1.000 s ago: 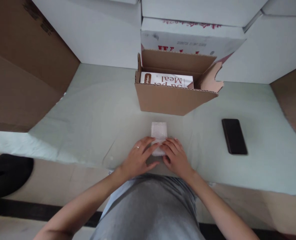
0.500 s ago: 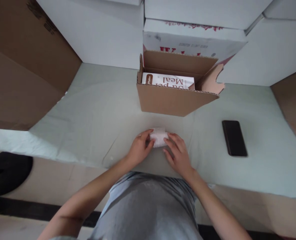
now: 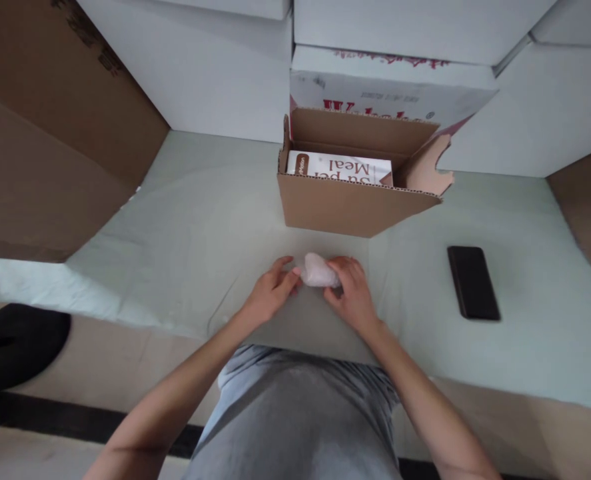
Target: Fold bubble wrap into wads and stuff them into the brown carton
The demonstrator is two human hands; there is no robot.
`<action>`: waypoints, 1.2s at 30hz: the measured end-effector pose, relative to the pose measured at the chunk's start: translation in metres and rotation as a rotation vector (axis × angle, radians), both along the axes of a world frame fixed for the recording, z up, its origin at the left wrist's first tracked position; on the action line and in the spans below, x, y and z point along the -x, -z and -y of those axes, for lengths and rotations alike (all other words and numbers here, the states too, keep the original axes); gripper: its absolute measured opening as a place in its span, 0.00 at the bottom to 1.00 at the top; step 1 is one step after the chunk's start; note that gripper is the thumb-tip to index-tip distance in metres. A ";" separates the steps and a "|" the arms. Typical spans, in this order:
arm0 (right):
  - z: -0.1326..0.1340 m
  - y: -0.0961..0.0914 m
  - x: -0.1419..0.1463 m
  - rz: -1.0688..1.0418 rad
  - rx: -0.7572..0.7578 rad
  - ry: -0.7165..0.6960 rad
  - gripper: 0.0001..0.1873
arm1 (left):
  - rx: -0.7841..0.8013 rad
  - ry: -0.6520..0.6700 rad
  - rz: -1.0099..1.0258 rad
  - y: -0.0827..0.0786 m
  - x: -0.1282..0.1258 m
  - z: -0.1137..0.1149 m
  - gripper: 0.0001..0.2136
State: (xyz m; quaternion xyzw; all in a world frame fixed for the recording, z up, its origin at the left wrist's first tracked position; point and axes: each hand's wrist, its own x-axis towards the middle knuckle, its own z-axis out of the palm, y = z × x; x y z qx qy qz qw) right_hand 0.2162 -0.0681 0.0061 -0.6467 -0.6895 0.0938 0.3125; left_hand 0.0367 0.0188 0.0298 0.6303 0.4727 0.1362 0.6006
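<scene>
A small whitish wrapped bundle (image 3: 317, 271), rounded at its left end, is just above the green-covered table (image 3: 185, 220). What is inside the wrap is hidden. My right hand (image 3: 354, 293) grips its right end, thumb below and fingers over the top. At the other end, my left hand (image 3: 269, 293) has its thumb and forefinger apart, the fingertips close by the bundle; whether they touch it I cannot tell. Beyond both hands stands an open cardboard box (image 3: 330, 207), with a white carton (image 3: 345, 167) printed "Meal" inside.
A black phone (image 3: 474, 283) lies to the right. Large brown cartons (image 3: 40, 167) stand at the left, another brown box (image 3: 585, 207) at the right edge. White boxes (image 3: 215, 73) form a wall behind. A black round object (image 3: 20, 347) is on the floor.
The bundle has turned and shifted slightly right in my right hand. My left hand has come away from its left side. The whole view has moved slightly.
</scene>
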 end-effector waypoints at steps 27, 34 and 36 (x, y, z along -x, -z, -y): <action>-0.066 -0.190 -0.116 -0.367 -0.245 0.480 0.10 | -1.363 0.244 0.093 -0.100 -0.044 -0.052 0.17; -0.092 -0.206 -0.107 0.264 0.213 0.559 0.11 | -1.291 0.412 -0.185 -0.126 -0.090 -0.072 0.10; -0.094 -0.202 -0.102 0.362 0.248 0.583 0.09 | -1.263 0.414 -0.277 -0.127 -0.091 -0.071 0.09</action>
